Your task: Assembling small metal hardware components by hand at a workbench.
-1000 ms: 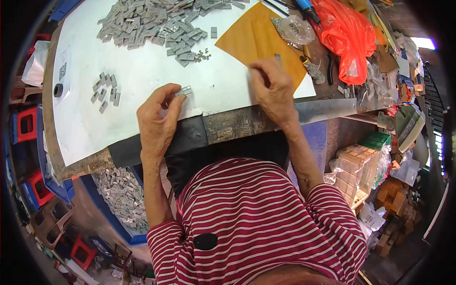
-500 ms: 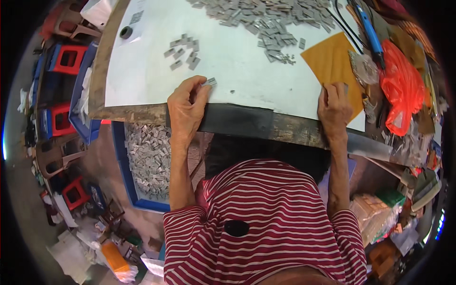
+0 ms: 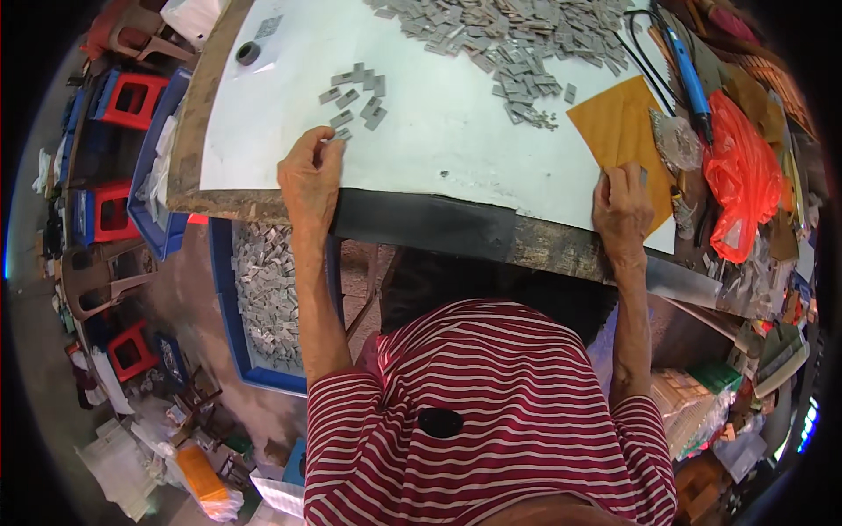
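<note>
My left hand (image 3: 309,180) is at the table's near edge, with thumb and forefinger closed on a small grey rectangular piece (image 3: 343,134). Just beyond it, a loose group of similar grey pieces (image 3: 347,96) lies on the white sheet (image 3: 263,149). My right hand (image 3: 624,210) rests with curled fingers on the near part of a mustard-yellow paper sheet (image 3: 614,114). A bit of grey edge shows beside its fingers; what it holds is mostly hidden. At the far side spreads a large heap of the same grey pieces (image 3: 517,35).
A dark tape roll (image 3: 248,53) sits at the far left. On the right lie a blue pen-shaped tool (image 3: 688,74) with a black cord and a red plastic bag (image 3: 741,175). Below the table's left side, a blue tray (image 3: 230,324) holds many grey pieces.
My left hand has moved left and slightly away from me, bringing the grey piece to the small group. My right hand stays on the yellow sheet. The whole view has shifted a little.
</note>
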Tool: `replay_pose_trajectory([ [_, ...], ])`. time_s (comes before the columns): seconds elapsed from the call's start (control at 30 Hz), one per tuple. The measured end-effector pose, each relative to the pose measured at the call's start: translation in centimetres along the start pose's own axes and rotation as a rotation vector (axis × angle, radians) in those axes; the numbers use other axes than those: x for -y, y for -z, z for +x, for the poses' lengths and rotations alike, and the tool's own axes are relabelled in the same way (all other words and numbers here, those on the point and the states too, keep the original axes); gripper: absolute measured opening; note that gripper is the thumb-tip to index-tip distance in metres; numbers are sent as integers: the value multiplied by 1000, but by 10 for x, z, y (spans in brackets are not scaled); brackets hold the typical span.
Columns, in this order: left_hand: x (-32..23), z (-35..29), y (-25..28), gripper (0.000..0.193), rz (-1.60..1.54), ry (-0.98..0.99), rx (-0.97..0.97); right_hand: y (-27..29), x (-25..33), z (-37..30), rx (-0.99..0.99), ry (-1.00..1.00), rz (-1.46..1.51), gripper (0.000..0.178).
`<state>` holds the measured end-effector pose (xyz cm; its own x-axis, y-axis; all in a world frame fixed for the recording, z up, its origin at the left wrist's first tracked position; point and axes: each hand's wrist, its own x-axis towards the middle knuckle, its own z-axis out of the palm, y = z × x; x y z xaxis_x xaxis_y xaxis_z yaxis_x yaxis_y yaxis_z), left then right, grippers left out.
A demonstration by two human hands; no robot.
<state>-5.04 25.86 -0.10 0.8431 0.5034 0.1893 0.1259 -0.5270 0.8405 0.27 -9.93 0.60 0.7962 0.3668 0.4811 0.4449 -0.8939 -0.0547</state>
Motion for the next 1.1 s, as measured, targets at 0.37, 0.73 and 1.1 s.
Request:
replay_pose_trajectory([
  [0.37,-2,-1,0,18,162,-10,17,-2,-2,-1,8,-66,82,12],
  [0.73,-81,-18,-61,14,0,-323,205,-4,-8,-2,8,-83,102,11],
  [1.1,-93,15,-146,15,11,-605,341,-3,-7,1,-62,-123,252,10],
])
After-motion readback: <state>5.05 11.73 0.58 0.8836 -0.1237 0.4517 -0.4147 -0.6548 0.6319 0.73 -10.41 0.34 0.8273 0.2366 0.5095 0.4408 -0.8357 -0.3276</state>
